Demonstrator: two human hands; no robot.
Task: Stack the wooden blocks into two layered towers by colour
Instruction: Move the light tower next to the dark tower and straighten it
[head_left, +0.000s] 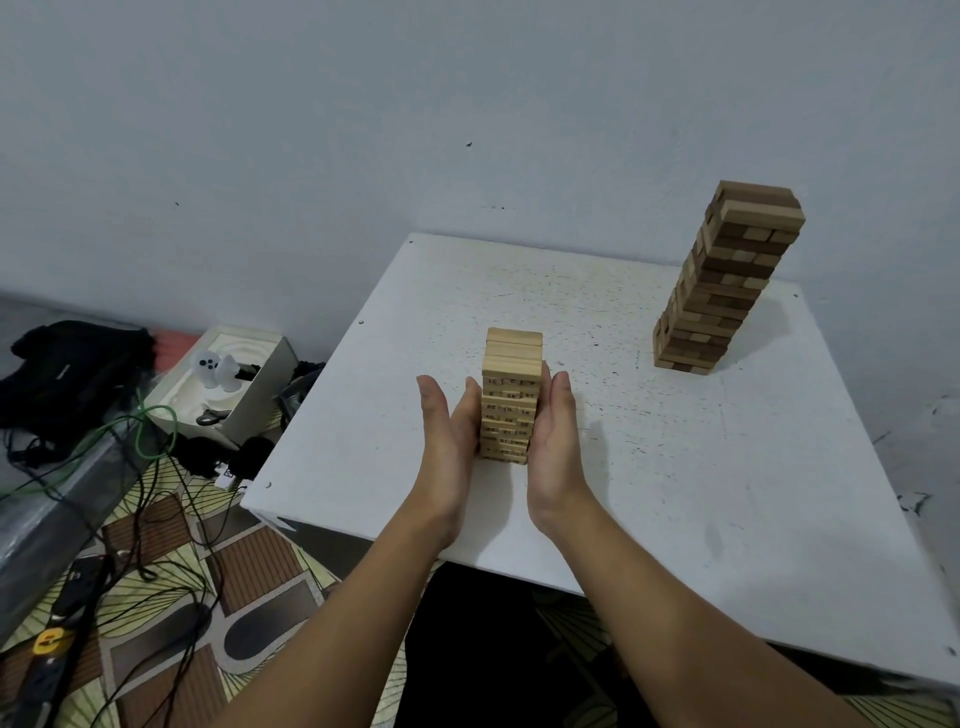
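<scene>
Hands (506, 431) flank pale numbered tower (510, 395), straight-sided.

Left hand (451, 431) and right hand (555, 431) upright, palms facing, fingers straight, forearms extended forward.

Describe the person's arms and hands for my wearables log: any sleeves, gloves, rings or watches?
Both forearms are bare up to the frame edge, with no sleeves in view. The left hand and right hand wear no gloves, and no rings, watch, bracelets or markings can be seen on the sides that show.
</scene>
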